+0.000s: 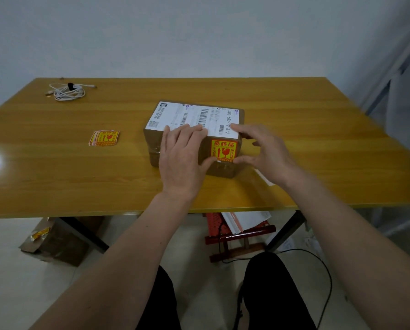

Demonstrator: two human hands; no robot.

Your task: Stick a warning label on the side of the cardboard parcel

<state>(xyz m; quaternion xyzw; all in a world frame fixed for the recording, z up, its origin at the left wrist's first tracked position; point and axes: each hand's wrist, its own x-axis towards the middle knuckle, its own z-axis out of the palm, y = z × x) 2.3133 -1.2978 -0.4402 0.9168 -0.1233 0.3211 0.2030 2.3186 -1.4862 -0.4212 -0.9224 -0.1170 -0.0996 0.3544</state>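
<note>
Brown rectangular cardboard parcel (156, 148) with white shipping label on top: on the yellow wooden table (80, 177), between and under both hands. Orange-and-yellow square warning label (223, 149): already on the parcel's near side face, between the two thumbs. Left hand (182, 158): spread flat over the parcel, thumb at the label's lower left corner. Right hand (263, 153): fingers curved and apart, thumb at the lower right corner, forefinger on the top edge. Judged nearly done; only smoothing down left. Spare stack of like stickers (104, 138): well left of the left hand.
</note>
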